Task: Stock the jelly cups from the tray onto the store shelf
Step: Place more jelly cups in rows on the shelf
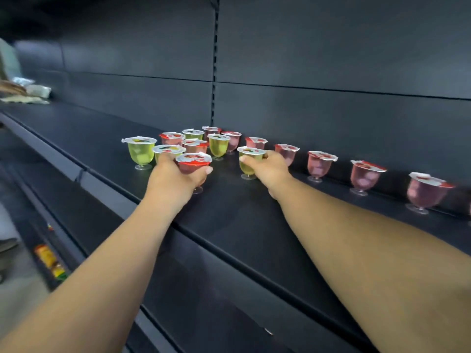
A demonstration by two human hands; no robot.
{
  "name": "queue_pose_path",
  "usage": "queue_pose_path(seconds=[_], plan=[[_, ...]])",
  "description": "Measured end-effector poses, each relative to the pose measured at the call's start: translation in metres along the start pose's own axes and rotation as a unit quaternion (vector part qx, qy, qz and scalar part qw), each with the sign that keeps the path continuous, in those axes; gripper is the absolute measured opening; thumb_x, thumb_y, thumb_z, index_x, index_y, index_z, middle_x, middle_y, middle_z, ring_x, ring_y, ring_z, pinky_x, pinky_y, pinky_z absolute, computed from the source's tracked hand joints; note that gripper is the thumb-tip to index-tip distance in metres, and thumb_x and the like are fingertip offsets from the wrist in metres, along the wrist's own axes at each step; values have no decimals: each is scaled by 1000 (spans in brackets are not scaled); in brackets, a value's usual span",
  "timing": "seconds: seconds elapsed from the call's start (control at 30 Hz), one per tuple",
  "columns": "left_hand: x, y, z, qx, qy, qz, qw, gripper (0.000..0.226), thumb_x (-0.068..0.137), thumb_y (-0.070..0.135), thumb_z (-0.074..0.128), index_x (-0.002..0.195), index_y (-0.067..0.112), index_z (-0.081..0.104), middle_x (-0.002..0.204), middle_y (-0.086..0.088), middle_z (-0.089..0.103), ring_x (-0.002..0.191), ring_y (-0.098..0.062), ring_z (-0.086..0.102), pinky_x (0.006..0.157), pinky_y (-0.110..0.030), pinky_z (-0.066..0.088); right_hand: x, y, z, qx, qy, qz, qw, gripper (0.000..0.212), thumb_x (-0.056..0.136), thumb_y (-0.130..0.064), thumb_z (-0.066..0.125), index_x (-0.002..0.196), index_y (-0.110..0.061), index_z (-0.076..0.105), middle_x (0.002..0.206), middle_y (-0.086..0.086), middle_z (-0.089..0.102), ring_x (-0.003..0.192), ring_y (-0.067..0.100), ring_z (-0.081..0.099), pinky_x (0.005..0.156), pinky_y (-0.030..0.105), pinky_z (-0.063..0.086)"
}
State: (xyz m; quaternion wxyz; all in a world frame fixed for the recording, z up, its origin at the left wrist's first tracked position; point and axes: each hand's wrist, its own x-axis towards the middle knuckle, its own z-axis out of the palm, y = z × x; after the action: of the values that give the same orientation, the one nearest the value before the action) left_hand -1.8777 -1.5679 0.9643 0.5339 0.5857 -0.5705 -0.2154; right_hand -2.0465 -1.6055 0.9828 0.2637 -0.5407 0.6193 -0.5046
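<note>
Both my arms reach over the dark store shelf (pixel 229 215). My left hand (pixel 175 179) grips a red jelly cup (pixel 195 163) whose clear foot shows just below my fingers. My right hand (pixel 267 169) holds a yellow-green jelly cup (pixel 248 161) that stands on the shelf. Behind them sits a loose cluster of several cups, red and green, among them a green cup (pixel 141 151) at the far left. A row of pink-red cups (pixel 318 165) runs along the back wall to the right. No tray is in view.
The shelf's back panel (pixel 331 59) rises right behind the cups. Pale packets (pixel 30 93) lie at the far left end of the shelf. A lower shelf at the bottom left carries a yellow-orange package (pixel 49 261). Grey floor shows at the left edge.
</note>
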Motion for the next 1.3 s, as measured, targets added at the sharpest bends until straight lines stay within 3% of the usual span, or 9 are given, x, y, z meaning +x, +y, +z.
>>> queue_pose_path(seconds=[0.07, 0.23, 0.37, 0.53, 0.67, 0.73, 0.97, 1.13, 1.3], plan=[[0, 0, 0, -18, -6, -9, 1000, 54, 74, 32, 75, 119, 12, 53, 103, 2, 68, 73, -3, 60, 64, -16, 41, 11, 0, 5, -13, -7, -3, 1000, 40, 81, -31, 69, 112, -7, 62, 112, 8, 65, 106, 24, 59, 94, 33, 46], [-5, 2, -4, -47, -44, -28, 998, 51, 68, 17, 78, 114, 14, 56, 99, -1, 70, 86, -18, 67, 88, -38, 53, 36, 2, 8, -36, 7, 14, 999, 44, 83, -34, 66, 118, -7, 59, 118, 8, 62, 111, 26, 54, 92, 30, 43], [-2, 10, -1, -43, -93, -26, 994, 24, 75, 9, 73, 90, 24, 62, 92, 2, 69, 82, -11, 65, 82, -26, 52, 47, 5, 7, -44, -10, 29, 999, 47, 84, -37, 64, 119, -6, 58, 116, 7, 61, 100, 24, 50, 83, 28, 40], [31, 24, 41, -4, -138, -83, 987, 37, 72, 16, 78, 101, 19, 55, 105, -7, 66, 94, -21, 65, 89, -33, 51, 53, 6, 7, -35, -18, 29, 999, 45, 85, -34, 63, 121, -7, 58, 119, 9, 61, 108, 28, 56, 79, 28, 42], [54, 26, 77, 101, -79, -92, 987, 69, 72, 37, 75, 128, 12, 44, 125, -8, 53, 117, -27, 50, 103, -38, 40, 52, 5, 5, -43, -44, 25, 998, 37, 91, -30, 57, 119, -6, 56, 109, 7, 61, 90, 23, 59, 72, 25, 36], [55, 26, 82, 104, -54, -90, 989, 70, 75, 37, 73, 132, 12, 40, 129, -6, 48, 121, -26, 45, 103, -36, 37, 54, 6, 4, -40, -42, 17, 998, 36, 92, -28, 55, 120, -6, 55, 117, 10, 60, 103, 26, 57, 73, 25, 36], [39, 19, 52, 67, -75, -53, 993, 21, 76, 17, 69, 97, 17, 62, 81, 5, 67, 72, -5, 61, 67, -17, 46, 57, 7, 3, -15, -51, 20, 998, 31, 91, -25, 54, 116, -7, 58, 115, 10, 61, 95, 26, 54, 72, 25, 38], [38, 18, 51, 54, -64, -81, 993, 49, 70, 23, 70, 115, 14, 51, 96, 2, 66, 85, -12, 59, 76, -25, 41, 56, 9, 2, 24, -40, 30, 998, 32, 88, -22, 58, 116, -9, 54, 65, -6, 42, 54, 5, 36, 57, 23, 40], [44, 15, 51, 45, -93, -85, 991, 71, 47, 33, 63, 114, 13, 55, 87, 1, 70, 79, -10, 63, 69, -24, 47, 57, 8, 11, 27, -23, 27, 999, 43, 79, -23, 61, 119, -13, 52, 87, -3, 57, 55, 3, 44, 48, 17, 36]])
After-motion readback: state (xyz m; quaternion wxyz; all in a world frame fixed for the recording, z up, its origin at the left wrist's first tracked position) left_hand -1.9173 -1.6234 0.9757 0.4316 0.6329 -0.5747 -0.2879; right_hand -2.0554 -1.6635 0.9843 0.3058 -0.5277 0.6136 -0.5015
